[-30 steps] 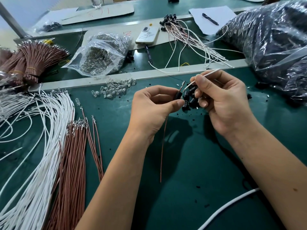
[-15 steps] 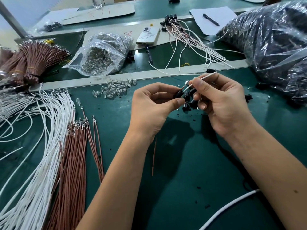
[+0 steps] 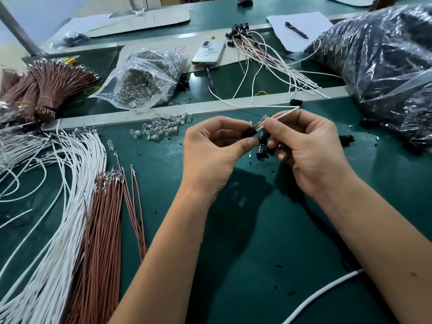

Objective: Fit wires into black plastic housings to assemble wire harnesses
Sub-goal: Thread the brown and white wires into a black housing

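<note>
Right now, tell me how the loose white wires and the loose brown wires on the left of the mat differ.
The white wires sweep in long curves and spread wide; the brown wires lie straight in a tight pile. The white wires reach farther up the mat; the brown wires' tips stop nearer the person. Both lie loose on the mat, side by side, with small metal terminals at their far ends.

A white phone lies face down on a cardboard sheet at the back of the green mat. A dark pen sits just below it. Farther right, another pen rests on white paper. A clear bag of small glass bulbs slumps left of the phone, with loose bulbs scattered nearer.
</note>
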`<state>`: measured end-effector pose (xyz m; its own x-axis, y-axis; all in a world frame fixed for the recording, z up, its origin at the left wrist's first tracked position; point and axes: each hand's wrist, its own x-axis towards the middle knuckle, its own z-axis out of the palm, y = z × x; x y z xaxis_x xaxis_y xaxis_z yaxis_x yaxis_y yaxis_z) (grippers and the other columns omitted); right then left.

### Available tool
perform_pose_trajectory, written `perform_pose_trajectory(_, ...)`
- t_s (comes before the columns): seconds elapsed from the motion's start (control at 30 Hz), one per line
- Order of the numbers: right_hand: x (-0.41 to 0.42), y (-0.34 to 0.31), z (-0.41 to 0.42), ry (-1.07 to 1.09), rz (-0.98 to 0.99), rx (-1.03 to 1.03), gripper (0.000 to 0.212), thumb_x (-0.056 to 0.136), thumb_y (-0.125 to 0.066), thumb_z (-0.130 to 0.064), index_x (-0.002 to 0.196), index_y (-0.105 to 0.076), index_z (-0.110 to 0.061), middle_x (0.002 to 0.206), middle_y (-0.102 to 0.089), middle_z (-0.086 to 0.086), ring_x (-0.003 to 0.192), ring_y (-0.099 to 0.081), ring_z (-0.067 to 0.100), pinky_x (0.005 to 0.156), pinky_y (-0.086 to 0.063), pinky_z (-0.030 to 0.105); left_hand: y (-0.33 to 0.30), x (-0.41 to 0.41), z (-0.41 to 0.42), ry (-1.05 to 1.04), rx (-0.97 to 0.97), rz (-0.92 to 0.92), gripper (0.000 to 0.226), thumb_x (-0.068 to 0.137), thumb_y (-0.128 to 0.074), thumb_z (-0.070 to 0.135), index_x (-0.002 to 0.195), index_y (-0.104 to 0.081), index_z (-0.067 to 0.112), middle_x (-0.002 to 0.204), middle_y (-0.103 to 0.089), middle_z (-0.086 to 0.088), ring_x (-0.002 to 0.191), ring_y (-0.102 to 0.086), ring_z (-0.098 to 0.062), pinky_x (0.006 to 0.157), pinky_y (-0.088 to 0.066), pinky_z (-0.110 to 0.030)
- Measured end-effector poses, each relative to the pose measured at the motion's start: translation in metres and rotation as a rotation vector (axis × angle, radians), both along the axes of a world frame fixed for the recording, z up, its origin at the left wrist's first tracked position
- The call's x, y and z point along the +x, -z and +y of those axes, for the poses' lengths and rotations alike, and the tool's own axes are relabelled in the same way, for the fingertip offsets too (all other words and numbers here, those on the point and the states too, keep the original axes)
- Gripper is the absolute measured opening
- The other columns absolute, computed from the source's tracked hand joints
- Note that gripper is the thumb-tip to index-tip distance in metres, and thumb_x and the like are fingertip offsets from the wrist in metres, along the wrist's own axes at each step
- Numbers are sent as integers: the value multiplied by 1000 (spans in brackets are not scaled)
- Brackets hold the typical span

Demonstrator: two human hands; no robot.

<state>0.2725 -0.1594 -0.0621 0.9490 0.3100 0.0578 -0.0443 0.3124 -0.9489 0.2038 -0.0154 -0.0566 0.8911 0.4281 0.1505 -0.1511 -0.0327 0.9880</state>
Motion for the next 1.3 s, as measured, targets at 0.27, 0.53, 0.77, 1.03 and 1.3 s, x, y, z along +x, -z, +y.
perform_pose_trajectory(0.27, -2, 2, 2, 83, -81, -101, 16, 83, -84, -6, 79, -69, -9, 64, -70, 1, 48, -58, 10, 40, -39, 20, 4, 1, 2, -44, 89, -41, 23, 70, -86, -6, 83, -75, 9, 81, -77, -6, 74, -73, -16, 74, -59, -27)
perform_pose_trajectory(0.53, 1, 5, 0, 1, -20, -105, 15, 83, -84, -8, 77, -69, -11, 65, -68, 0, 49, -54, 10, 41, -38, 20, 3, 1, 2, 1, 117, -62, 23, 71, -86, -5, 78, -73, 13, 78, -77, -5, 72, -73, -17, 74, -60, -29)
perform_pose_trajectory(0.77, 2, 2, -3, -92, 30, -75, 16, 67, -84, -23, 72, -72, -13, 75, -70, 5, 56, -56, 13, 43, -39, 21, 5, 2, 1, -11, 56, -26, 22, 70, -86, -5, 77, -73, 11, 79, -77, -7, 73, -73, -17, 75, -60, -29)
perform_pose_trajectory(1.03, 2, 3, -3, -165, 12, -166, 20, 64, -84, -22, 74, -75, -7, 64, -67, 3, 54, -51, 12, 41, -35, 21, 5, 0, 7, 39, 151, 11, 21, 69, -87, -4, 73, -69, 6, 76, -76, -7, 71, -73, -18, 73, -61, -33)
perform_pose_trajectory(1.3, 7, 6, -3, -49, -176, -247, 27, 98, -70, -22, 77, -76, -7, 66, -67, 9, 54, -54, 21, 40, -41, 26, 4, 0, 7, 68, 143, 69, 21, 69, -88, 0, 74, -70, 8, 77, -77, -6, 69, -71, -16, 70, -58, -30)
